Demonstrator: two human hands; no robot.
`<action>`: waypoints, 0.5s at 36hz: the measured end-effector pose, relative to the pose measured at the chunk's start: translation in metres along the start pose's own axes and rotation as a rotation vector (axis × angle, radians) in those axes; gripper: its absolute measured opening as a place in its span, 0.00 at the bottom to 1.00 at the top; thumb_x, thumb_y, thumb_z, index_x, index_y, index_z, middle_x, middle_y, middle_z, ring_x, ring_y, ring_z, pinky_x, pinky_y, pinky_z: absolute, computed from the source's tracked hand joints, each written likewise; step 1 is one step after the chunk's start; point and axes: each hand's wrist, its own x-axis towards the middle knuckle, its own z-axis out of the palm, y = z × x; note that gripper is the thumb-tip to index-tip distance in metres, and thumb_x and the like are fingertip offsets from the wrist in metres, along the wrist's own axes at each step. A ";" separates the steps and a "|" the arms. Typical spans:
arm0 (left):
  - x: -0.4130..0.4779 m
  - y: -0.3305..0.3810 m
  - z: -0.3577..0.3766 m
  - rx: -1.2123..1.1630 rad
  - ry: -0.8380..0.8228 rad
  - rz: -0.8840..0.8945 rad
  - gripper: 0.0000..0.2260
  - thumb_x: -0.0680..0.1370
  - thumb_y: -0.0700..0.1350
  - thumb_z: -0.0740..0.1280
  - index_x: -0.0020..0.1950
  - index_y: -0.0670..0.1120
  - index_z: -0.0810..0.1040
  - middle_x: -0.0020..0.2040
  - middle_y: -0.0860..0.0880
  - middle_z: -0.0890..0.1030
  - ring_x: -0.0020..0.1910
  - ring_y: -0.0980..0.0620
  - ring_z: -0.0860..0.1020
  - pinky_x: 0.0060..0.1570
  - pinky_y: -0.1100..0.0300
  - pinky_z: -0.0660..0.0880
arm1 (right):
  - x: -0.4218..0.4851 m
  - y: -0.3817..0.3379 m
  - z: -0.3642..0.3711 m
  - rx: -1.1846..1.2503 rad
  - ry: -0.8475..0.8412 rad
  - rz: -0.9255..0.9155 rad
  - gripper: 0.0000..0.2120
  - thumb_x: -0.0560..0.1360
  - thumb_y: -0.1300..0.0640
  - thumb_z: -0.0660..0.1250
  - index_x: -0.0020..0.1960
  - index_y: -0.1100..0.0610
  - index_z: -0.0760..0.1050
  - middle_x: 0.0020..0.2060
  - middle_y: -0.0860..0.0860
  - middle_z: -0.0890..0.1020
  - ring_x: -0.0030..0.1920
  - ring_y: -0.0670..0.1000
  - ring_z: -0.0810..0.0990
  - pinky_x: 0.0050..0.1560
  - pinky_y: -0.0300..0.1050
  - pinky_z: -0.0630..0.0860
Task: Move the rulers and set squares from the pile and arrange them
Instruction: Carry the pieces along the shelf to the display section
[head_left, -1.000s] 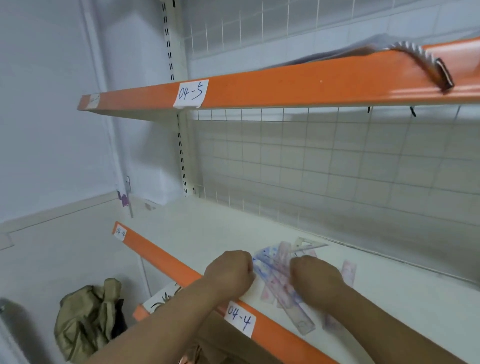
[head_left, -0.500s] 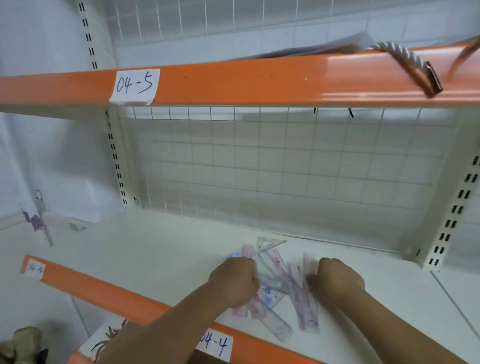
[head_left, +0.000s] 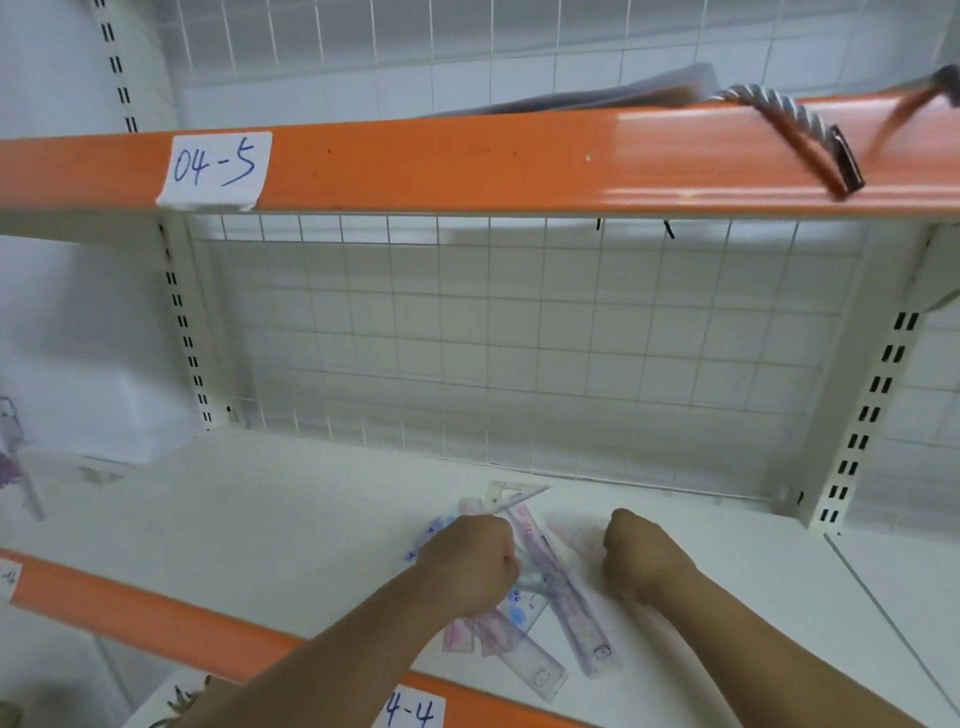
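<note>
Rulers and set squares (head_left: 566, 597), clear plastic w/ pink, purple & blue print, lie in a loose overlapping pile on the white shelf (head_left: 260, 509), near its orange front edge (head_left: 156, 618) & the "04-4" label (head_left: 413, 709). One clear set square (head_left: 511, 493) pokes out at the far end. Left hand (head_left: 467, 564) rests on the pile's left side, right hand (head_left: 641, 556) at its right. Both have fingers curled under, so can't tell if either grips anything. Wire grid (head_left: 519, 338) backs the shelf. Above is an upper shelf edge (head_left: 467, 161), orange, tagged "04-5", w/ a twisted rope (head_left: 769, 111) draped over it.
</note>
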 end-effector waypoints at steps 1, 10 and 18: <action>0.001 0.000 0.001 -0.008 -0.005 0.005 0.07 0.79 0.46 0.60 0.45 0.47 0.75 0.47 0.46 0.80 0.47 0.49 0.78 0.46 0.57 0.73 | 0.001 0.002 0.001 0.065 0.035 0.002 0.03 0.74 0.62 0.59 0.46 0.57 0.68 0.45 0.51 0.76 0.48 0.53 0.75 0.47 0.43 0.72; 0.001 0.011 0.000 -0.577 -0.114 0.031 0.07 0.78 0.47 0.65 0.47 0.46 0.81 0.44 0.46 0.80 0.42 0.51 0.77 0.42 0.60 0.73 | -0.013 -0.016 -0.014 1.348 -0.083 0.004 0.10 0.76 0.69 0.63 0.38 0.60 0.75 0.28 0.53 0.75 0.24 0.46 0.68 0.24 0.37 0.64; -0.004 0.008 -0.009 -0.960 -0.026 -0.062 0.05 0.79 0.44 0.66 0.48 0.43 0.78 0.34 0.49 0.80 0.28 0.55 0.77 0.32 0.66 0.73 | -0.027 -0.029 -0.023 1.575 -0.239 -0.110 0.10 0.79 0.65 0.60 0.40 0.62 0.75 0.29 0.52 0.81 0.27 0.44 0.79 0.29 0.36 0.78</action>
